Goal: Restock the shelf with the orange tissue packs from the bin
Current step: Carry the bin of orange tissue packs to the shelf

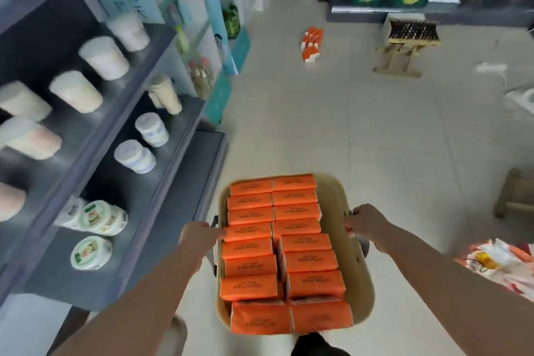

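Grips the bin by its dark side handles: left hand curled round the one on the bin's left edge, right hand wrapped round the one on its right edge, both arms stretched forward. Appears to hold the bin off the tiled floor.

Carries the orange tissue packs inside the bin, two rows on edge, packed tight from near wall to far wall. Puts the job, judging by that full load, at its very start: no gap in the rows, every pack left to go up.

Has the grey shelf unit just left of the bin, with white rolls on its upper boards and green-labelled tubs lower down, and no orange pack seen on any board.

Shows, well beyond the bin, a small cluster of orange packs standing on the floor, and right of that a wooden stool topped with a brush. Shows a second stool and a printed bag to the bin's right, probably the likeliest snags on a turn. Blurs most labels beyond reading.
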### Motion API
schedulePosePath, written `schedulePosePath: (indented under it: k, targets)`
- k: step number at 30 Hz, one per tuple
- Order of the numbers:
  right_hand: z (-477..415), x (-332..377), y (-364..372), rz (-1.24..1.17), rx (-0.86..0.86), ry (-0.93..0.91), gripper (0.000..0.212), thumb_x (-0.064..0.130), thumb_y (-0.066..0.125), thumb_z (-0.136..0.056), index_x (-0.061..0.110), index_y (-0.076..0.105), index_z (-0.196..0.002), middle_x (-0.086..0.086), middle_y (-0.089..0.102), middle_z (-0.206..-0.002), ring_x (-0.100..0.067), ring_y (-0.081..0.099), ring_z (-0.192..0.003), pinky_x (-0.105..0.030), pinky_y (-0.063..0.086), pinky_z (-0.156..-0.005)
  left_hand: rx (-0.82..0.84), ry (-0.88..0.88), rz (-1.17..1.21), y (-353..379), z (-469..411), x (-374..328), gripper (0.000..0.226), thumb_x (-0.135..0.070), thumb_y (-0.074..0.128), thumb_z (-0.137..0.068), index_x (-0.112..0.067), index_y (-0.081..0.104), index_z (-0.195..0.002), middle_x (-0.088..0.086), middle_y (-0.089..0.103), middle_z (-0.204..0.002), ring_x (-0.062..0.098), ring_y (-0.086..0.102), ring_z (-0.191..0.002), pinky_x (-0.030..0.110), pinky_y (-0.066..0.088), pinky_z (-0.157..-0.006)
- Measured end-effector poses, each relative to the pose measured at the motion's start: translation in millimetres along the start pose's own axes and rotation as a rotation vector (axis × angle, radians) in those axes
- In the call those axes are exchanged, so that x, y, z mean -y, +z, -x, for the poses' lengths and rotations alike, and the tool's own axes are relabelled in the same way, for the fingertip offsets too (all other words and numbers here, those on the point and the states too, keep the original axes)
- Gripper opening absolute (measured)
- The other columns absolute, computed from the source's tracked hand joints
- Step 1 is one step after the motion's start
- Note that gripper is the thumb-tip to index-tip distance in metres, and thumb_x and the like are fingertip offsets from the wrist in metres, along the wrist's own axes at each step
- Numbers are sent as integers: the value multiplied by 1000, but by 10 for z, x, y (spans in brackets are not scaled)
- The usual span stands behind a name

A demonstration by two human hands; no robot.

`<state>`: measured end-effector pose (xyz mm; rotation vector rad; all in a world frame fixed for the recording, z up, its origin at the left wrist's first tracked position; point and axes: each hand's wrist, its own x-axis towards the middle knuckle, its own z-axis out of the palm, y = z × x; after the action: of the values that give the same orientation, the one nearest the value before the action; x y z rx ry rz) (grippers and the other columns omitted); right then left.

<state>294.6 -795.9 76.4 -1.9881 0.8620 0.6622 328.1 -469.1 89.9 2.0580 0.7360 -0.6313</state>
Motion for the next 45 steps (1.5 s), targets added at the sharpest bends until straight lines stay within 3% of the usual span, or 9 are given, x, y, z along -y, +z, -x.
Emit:
schedulePosePath:
  k: [7,13,20,30,37,42,45]
  targets:
    - [-705,119,-1433,-147,-130,40,19,4,58,-83,3,56,-65,-12,64,-65,-23,64,-65,-27,45,-61,125,128,-58,946,-362,-1671,21,-1,69,-68,-5,49,-64,10,44,-65,16,40,-57,24,28,-52]
    - [-1308,453,-2133,-258,-190,76,24,3,59,-83,4,51,-61,-12,60,-63,-19,56,-57,-25,38,-54,227,201,-59,1445,-884,-2830,39,-6,78,-65,-10,40,-55,8,43,-61,17,40,-55,24,30,-51]
    - [-2193,1042,-2911,-348,-279,121,22,7,57,-85,5,52,-64,-10,60,-62,-18,53,-57,-26,36,-54,294,320,-182,1946,-1683,-4406,33,-20,82,-67,-6,52,-66,9,54,-68,20,55,-64,27,42,-57]
    - [-3636,1540,-4118,-477,-254,215,14,2,58,-83,1,55,-70,-15,61,-69,-19,55,-59,-24,37,-54,287,294,-251,2974,-2540,-6322,28,-11,80,-67,-3,54,-72,13,53,-71,21,51,-60,27,40,-54]
    - [-4860,1829,-5613,-543,-229,264,16,-3,51,-85,0,58,-71,-12,59,-63,-16,52,-49,-19,34,-43,261,289,-229,4072,-2926,-7847,34,-12,81,-66,-7,47,-67,11,48,-69,21,47,-59,27,37,-56]
    - [-5471,1958,-6664,-720,-191,326,9,-12,54,-81,-6,60,-77,-17,62,-70,-25,58,-59,-25,50,-52,275,269,-261,4777,-3064,-8821,35,-16,82,-65,-2,51,-72,11,51,-66,23,52,-57,28,45,-57]
    - [-5828,2062,-7115,-740,-137,324,11,-11,58,-81,-3,60,-73,-16,62,-69,-23,58,-60,-27,49,-57,268,274,-269,5144,-3237,-9363,37,-16,80,-67,3,56,-88,13,57,-75,23,57,-66,28,42,-52]
